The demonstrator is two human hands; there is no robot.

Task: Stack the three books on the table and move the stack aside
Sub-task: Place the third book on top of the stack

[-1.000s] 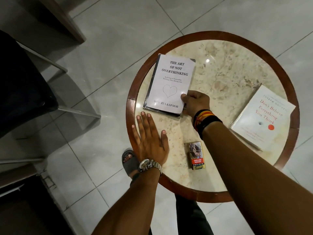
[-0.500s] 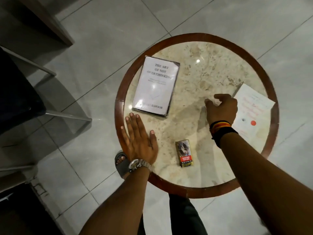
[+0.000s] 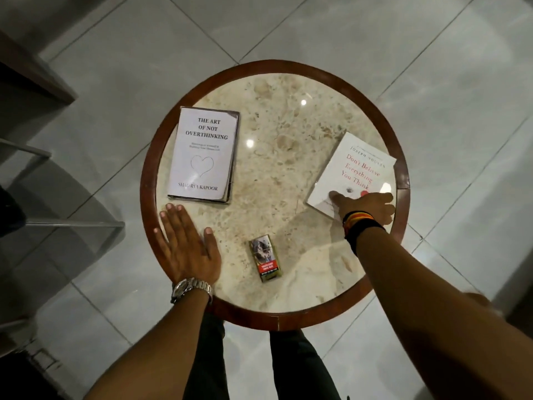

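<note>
A round marble table (image 3: pixel 277 320) with a wooden rim stands on grey tiles. My right hand (image 3: pixel 367 207) lies on the near corner of the white book (image 3: pixel 350 171), thumb on its cover; whether it pinches the edge I cannot tell. Well left of it, my left hand (image 3: pixel 187 246) rests flat, fingers spread, just below the stacked books (image 3: pixel 203 155); a small packet (image 3: pixel 266 258) lies between the hands

Looks like you're in a home sitting area or lounge. Cues: a small round side table (image 3: pixel 402 157) with a marble-look top and wooden rim, glossy grey floor tiles (image 3: pixel 432 53), two paperback self-help books (image 3: pixel 202 154) (image 3: pixel 354 171) and a cigarette pack (image 3: pixel 265 259) lying out, a chair's metal legs (image 3: pixel 72 223) at your left.
</note>
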